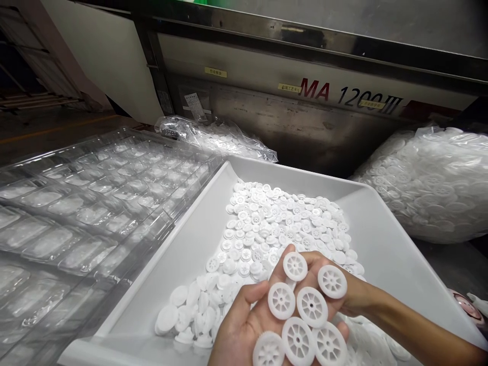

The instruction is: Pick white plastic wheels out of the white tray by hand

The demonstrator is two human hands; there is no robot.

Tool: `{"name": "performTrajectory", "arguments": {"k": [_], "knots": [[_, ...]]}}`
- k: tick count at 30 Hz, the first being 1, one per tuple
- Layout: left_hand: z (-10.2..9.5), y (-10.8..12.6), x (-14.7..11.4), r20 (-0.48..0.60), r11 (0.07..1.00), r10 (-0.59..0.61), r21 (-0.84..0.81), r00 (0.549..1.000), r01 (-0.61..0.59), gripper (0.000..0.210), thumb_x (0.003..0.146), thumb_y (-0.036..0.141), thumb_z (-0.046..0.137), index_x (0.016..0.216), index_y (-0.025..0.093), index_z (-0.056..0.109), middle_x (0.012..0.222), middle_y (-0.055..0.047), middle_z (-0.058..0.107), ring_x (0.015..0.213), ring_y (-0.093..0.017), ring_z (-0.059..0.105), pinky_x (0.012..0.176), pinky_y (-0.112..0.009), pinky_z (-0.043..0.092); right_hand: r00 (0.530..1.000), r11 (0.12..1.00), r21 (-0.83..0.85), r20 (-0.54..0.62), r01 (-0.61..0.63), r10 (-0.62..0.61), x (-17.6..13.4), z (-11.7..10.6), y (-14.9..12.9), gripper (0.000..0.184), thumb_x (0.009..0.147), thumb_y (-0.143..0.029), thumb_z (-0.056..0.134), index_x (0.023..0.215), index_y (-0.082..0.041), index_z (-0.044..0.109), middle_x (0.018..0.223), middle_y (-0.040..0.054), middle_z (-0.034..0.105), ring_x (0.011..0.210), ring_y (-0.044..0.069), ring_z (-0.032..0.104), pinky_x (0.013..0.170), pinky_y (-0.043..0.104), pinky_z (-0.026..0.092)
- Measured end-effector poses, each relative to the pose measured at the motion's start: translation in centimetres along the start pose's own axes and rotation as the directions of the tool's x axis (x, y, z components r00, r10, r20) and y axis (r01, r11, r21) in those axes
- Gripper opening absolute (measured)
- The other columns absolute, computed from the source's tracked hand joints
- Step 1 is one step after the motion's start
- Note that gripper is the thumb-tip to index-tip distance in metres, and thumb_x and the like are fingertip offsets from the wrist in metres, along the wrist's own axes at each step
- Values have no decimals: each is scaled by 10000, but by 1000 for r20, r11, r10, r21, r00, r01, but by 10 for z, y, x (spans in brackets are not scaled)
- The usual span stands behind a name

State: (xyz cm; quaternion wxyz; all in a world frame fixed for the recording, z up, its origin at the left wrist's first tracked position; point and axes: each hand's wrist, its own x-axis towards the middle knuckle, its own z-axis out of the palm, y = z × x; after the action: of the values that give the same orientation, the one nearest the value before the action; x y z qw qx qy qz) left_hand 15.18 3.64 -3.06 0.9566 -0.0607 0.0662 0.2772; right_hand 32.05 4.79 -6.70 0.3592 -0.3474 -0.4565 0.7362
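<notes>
Starting at far left: clear blister trays [87,203] stacked w/ rows of shallow pockets, each pocket holding pale white parts, too blurred to tell what exactly. Their right edge butts against the white bin [179,254], so no room to slide that way. Behind, a crumpled clear bag [217,136] w/ a few white pieces lies at the bin's back-left corner, under the grey machine panel [305,107] marked "MA 1200", which walls off the whole back. The bin is tilted toward me; a heap of small white gear wheels [274,223] runs down its middle, bare floor showing on the left and right slopes, open room there. My left hand [244,325] is low at the bottom edge, palm up, fingers spread flat, cupping rather than pinching: abt seven spoked white wheels [305,315] lie loose on palm and fingers, just above the heap. My right hand [343,300] comes in from the lower right, mostly hidden behind the wheels; can't tell if it grips any or only backs the left. Far right, outside the bin rim: a big clear sack [430,183] stuffed w/ the same white wheels, near the bin's right wall.
</notes>
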Motion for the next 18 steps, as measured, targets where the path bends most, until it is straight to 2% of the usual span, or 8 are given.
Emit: {"name": "performTrajectory", "arguments": {"k": [4, 7, 10, 13, 15, 18], "knots": [[-6, 1, 1, 3, 995, -26, 93, 1000, 25, 394, 891, 363, 263, 1153, 346, 555, 1047, -64, 693, 820, -206, 658, 956, -408, 292, 1000, 999, -34, -18, -20, 20, 0, -1, -1, 285, 576, -131, 738, 840, -168, 638, 790, -8, 605, 720, 145, 558, 596, 235, 443], [-8, 2, 1, 37, 991, -23, 130, 999, 18, 420, 887, 353, 225, 1158, 342, 546, 1057, -72, 692, 886, -237, 662, 1022, -467, 235, 999, 998, -47, -23, -42, 41, 0, 1, -1, 240, 595, -163, 724, 814, -162, 625, 747, -8, 582, 693, 151, 549, 558, 237, 418], [-8, 4, 1, 14, 997, -30, 77, 999, 29, 415, 869, 329, 251, 1145, 300, 560, 1154, -62, 645, 1001, -239, 635, 1035, -430, 272, 997, 996, -61, -47, -60, 57, 1, 0, -1, 138, 674, -190, 698, 777, -149, 615, 710, -6, 555, 679, 144, 528, 577, 249, 415], [-6, 5, -1, -23, 999, -34, 33, 999, 35, 402, 840, 313, 310, 1161, 249, 542, 1217, -84, 594, 1104, -277, 575, 1005, -436, 337, 990, 995, -68, -124, -79, 70, -1, -5, -3, 113, 728, -199, 681, 795, -158, 600, 734, -8, 531, 681, 127, 500, 587, 242, 402], [-5, 7, -3, -59, 1000, 11, -27, 998, -12, 396, 823, 290, 343, 1157, 220, 545, 1248, -99, 561, 1162, -289, 521, 998, -428, 358, 975, 993, -56, -206, -100, 86, -4, -9, -8, 105, 781, -229, 649, 807, -178, 560, 676, -43, 466, 551, 69, 376, 488, 193, 316], [-4, 10, -5, -129, 979, 174, -84, 976, -185, 371, 823, 272, 379, 1130, 251, 586, 1265, -67, 550, 1200, -251, 481, 1032, -378, 331, 945, 993, -24, -312, -114, 101, -13, -11, -21, 168, 861, -271, 571, 763, -209, 450, 584, -90, 267, 492, 69, 144, 419, 182, 145]]}}
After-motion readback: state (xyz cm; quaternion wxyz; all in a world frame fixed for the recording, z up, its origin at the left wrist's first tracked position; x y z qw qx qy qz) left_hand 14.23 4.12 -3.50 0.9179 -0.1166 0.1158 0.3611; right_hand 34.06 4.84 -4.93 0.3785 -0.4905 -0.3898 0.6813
